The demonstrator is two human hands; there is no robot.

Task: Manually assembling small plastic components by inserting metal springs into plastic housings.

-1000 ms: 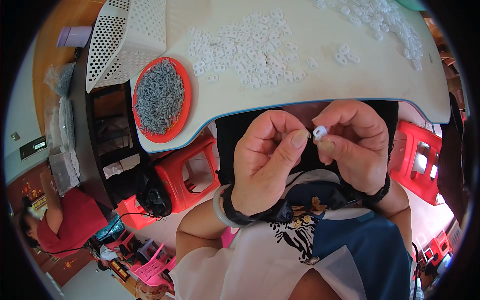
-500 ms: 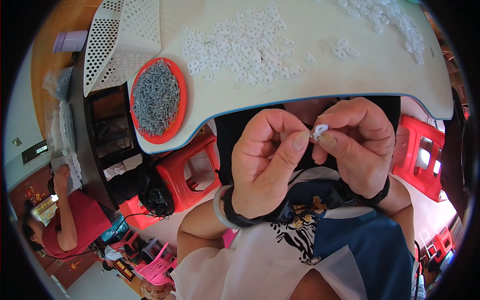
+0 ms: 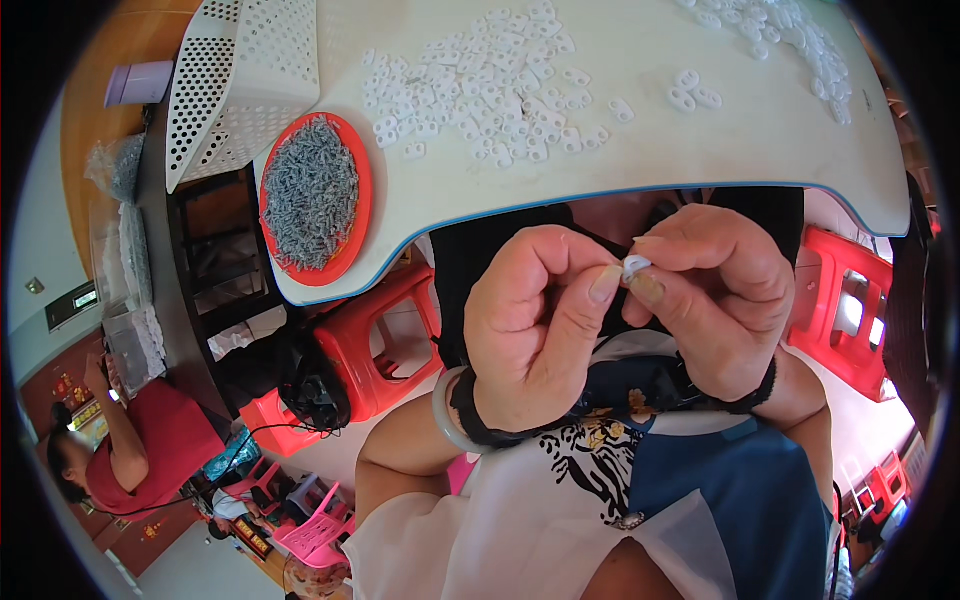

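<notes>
A small white plastic piece [image 3: 634, 266] is pinched between the thumb and forefinger of my right hand [image 3: 722, 305], in front of the table edge. My left hand [image 3: 530, 325] meets it from the other side, thumb and forefinger closed at its end. Whatever lies between those left fingertips is too small to make out. Beyond my hands, many similar white pieces with holes [image 3: 535, 110] lie spread on the white table [image 3: 640, 155]. Several sit apart in a little group [image 3: 684, 99]. To the left, a red oval plate [image 3: 362, 190] holds a heap of grey screw-like parts [image 3: 312, 200].
A white perforated basket [image 3: 245, 90] stands at the table's left end. More white pieces [image 3: 790, 45] lie at the far right. Red stools [image 3: 375, 345] are below the table on both sides. At far left is another person in a red top [image 3: 160, 440].
The left fingertips have come up against the white piece, which has turned slightly in my right fingers. At far left, the other person's arm has shifted.
</notes>
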